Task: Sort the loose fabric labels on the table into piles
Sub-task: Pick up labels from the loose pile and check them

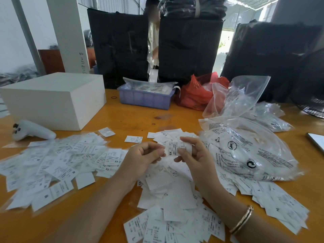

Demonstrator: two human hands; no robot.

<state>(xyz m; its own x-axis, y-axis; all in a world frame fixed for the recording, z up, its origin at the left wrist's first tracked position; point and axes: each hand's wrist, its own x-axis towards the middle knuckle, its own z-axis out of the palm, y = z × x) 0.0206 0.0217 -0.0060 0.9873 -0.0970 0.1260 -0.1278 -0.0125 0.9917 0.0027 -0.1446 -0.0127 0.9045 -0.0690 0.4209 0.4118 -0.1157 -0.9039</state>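
Observation:
Both hands hold one white fabric label printed "XS" above the middle of the wooden table. My left hand pinches its left edge, and my right hand pinches its right side. Loose white labels lie in a wide spread to the left, with L, M and XS marks showing. A thicker heap of labels lies under and in front of my hands and runs on to the right. A single label lies apart behind my left hand.
A white box and a white handheld controller sit at the left. A blue tray, a red bag and clear printed plastic bags stand behind and right. Black wrapped bundles line the far edge. A person stands behind them.

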